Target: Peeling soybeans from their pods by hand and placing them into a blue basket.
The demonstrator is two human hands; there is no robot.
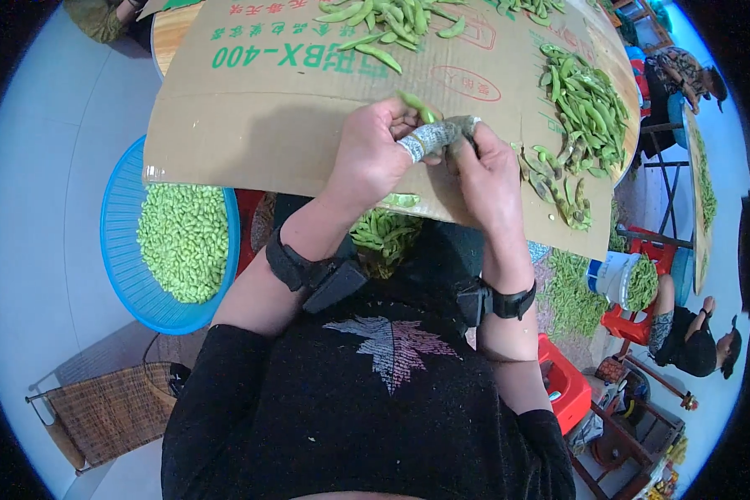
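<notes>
While the left hand point(370, 152) pinches a pod point(418, 107) over the cardboard's point(217, 125) near part, the right hand point(487, 173) curls close beside it, its grip hidden; a short, firm squeeze probably works best, clear of the pile point(587, 107) on the cardboard's right.

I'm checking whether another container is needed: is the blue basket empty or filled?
Filled in part: the blue basket holds a broad spread of pale green beans, leaving its left side bare.
</notes>
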